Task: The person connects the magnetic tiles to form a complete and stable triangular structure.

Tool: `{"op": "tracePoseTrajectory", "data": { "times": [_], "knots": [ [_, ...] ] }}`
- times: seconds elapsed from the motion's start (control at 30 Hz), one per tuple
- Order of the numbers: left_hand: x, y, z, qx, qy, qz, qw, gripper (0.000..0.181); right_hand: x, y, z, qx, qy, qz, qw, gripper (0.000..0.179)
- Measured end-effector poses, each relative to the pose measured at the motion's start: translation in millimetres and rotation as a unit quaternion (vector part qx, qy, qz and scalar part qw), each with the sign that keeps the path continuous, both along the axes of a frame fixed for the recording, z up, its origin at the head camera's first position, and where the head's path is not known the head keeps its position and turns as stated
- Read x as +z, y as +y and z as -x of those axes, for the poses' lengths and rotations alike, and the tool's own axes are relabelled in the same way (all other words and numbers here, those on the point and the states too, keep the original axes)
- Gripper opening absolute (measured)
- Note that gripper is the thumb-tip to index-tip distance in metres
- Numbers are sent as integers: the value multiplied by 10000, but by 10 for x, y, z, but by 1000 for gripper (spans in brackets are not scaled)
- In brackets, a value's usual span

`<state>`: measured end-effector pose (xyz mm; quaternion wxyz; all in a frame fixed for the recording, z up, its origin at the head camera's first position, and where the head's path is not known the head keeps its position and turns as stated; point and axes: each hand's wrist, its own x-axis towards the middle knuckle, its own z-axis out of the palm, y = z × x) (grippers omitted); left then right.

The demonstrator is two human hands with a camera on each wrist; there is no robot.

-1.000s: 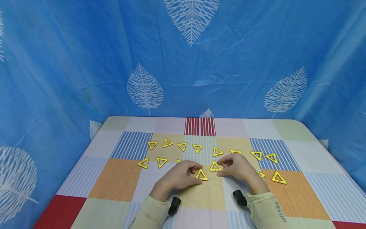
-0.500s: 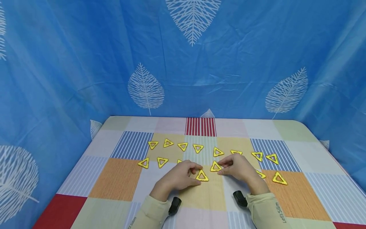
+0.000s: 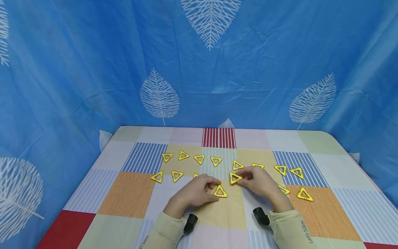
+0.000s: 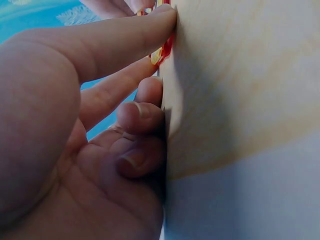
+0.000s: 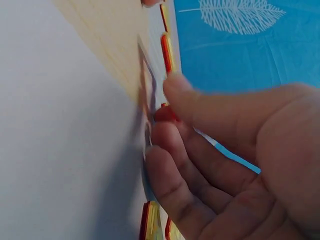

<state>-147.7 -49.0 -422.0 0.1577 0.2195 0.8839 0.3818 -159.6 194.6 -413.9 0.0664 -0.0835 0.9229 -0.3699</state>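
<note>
My left hand (image 3: 196, 193) pinches a yellow triangular ring (image 3: 221, 196) between thumb and index finger, low at the tablecloth. In the left wrist view, part of that piece (image 4: 162, 54) shows yellow and red behind the thumb; the other fingers are curled in. My right hand (image 3: 259, 181) grips a second yellow triangular ring (image 3: 231, 178), one corner pointing right toward the fingers. Seen from the right wrist, this ring (image 5: 168, 51) stands off the cloth at the fingertips, with a shadow beside it. The two rings lie a short gap apart.
More yellow triangles lie in two loose rows, such as one at back left (image 3: 167, 157), one at front left (image 3: 157, 177) and one at right (image 3: 304, 194). Both hands partly cover some. A patchwork cloth (image 3: 124, 193) covers the table; a blue curtain (image 3: 248, 52) hangs behind.
The triangle in my right hand has turned from one corner up to one corner pointing right, and shifted slightly away from me. My left hand holds its triangle almost still.
</note>
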Motion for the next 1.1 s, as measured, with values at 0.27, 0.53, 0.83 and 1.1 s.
{"op": "tracePoseTrajectory", "data": {
  "times": [0.27, 0.53, 0.83, 1.1],
  "knots": [
    [9, 9, 2, -56, 90, 5, 9999, 39, 83, 26, -18, 275, -473, 1040, 9931, 30],
    [-10, 4, 9, -130, 286, 52, 9995, 39, 44, 12, -4, 911, -625, 1344, 9847, 25],
    [-4, 8, 4, -142, 325, 134, 9993, 40, -26, -83, 9, 1413, -388, 1544, 9771, 26],
    [-8, 22, 6, 4, 225, -40, 9997, 32, -94, -162, 10, 1462, -427, 1542, 9762, 35]
  ]
}}
